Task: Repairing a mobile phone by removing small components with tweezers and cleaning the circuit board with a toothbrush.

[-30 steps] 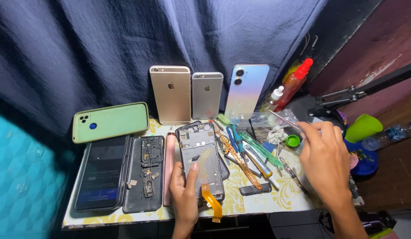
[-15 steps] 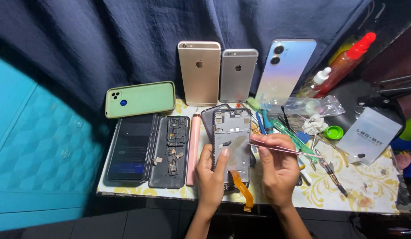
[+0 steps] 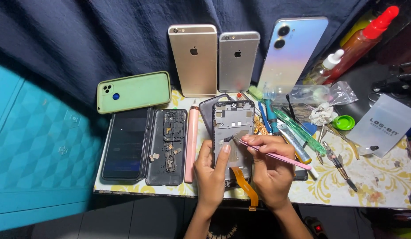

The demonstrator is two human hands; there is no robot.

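Two bare hands work over a cluttered, yellow-patterned table (image 3: 382,186); both forearms are cut off by the lower edge. Going left to right: a pale green phone case (image 3: 133,91), a dark screen panel (image 3: 125,144) and a black inner back plate (image 3: 167,146) lie flat. The left hand (image 3: 210,172) is closed on the lower left edge of an opened grey phone frame (image 3: 233,128), thumb pressed on its face. An orange ribbon cable (image 3: 244,183) trails from under it. The right hand (image 3: 271,170) pinches slim pink tweezers (image 3: 272,153), tip touching the frame's middle; what the tip touches is too small to make out.
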